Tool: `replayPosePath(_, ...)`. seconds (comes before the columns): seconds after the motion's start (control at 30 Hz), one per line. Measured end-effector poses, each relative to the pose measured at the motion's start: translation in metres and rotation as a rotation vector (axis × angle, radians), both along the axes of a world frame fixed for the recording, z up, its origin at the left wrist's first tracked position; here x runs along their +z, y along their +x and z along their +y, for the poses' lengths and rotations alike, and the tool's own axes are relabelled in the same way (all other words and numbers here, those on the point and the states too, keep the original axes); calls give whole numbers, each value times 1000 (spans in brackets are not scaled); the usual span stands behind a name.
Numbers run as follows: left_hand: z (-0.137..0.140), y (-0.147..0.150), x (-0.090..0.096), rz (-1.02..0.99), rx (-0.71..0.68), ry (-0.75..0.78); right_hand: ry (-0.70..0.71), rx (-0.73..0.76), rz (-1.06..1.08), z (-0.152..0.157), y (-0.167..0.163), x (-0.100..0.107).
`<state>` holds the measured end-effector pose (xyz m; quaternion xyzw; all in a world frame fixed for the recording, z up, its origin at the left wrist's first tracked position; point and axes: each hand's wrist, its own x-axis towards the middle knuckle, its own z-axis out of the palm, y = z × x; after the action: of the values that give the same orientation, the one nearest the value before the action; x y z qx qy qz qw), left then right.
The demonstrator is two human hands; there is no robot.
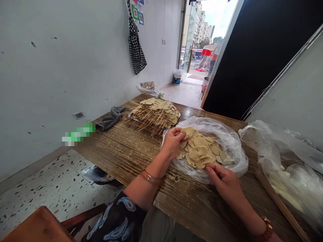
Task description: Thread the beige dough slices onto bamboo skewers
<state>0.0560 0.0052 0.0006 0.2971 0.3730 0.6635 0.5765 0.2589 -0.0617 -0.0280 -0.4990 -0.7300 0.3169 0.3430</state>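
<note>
My left hand (pixel 173 143) pinches a thin, round, tan slice (pixel 187 131) between thumb and fingers, at the far left of a loose heap of such slices (pixel 199 148). The heap lies in an opened clear plastic bag (pixel 238 161) on the wooden table. At the heap's near edge, the thumb and forefinger of my right hand (pixel 223 178) are closed on the rim of another slice (pixel 202 163). Past my left hand, skewered slices (pixel 161 109) are stacked on a tray, their thin sticks (pixel 151 122) pointing towards me.
Right of the heap lie a bundle of thin wooden sticks (pixel 280 203) and a clear bag (pixel 292 174) with pale contents. A grey cloth (pixel 112 117) rests at the table's left edge. A brown chair (pixel 42 225) stands at lower left.
</note>
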Motion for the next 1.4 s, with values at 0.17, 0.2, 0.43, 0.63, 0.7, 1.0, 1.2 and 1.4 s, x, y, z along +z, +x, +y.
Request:
replayPosePath(0.17, -1, -2, 2, -52, -9, -19, 37, 1, -36, 0, 0, 2)
replayPosePath(0.2, -1, -2, 2, -61, -8, -22, 47, 2, -41, 0, 0, 3)
replayPosePath(0.43, -3, -3, 3, -143, -31, -84, 50, -2, -46, 0, 2, 1)
replayPosePath(0.63, -5, 0, 4, -180, -67, -128, 46, -8, -63, 0, 2, 0)
replayPosePath(0.7, -5, 1, 3, -173, -68, -111, 48, -10, -64, 0, 2, 0)
replayPosePath(1.0, -4, 5, 1, -28, -9, 13, -11, -22, -3, -1, 1, 1)
replayPosePath(1.2, -3, 6, -1, 75, 31, 38, -67, -29, 40, -2, -1, 3)
replayPosePath(1.4, -3, 7, 1, 156, 55, 66, -195, -18, 123, -3, -2, 0)
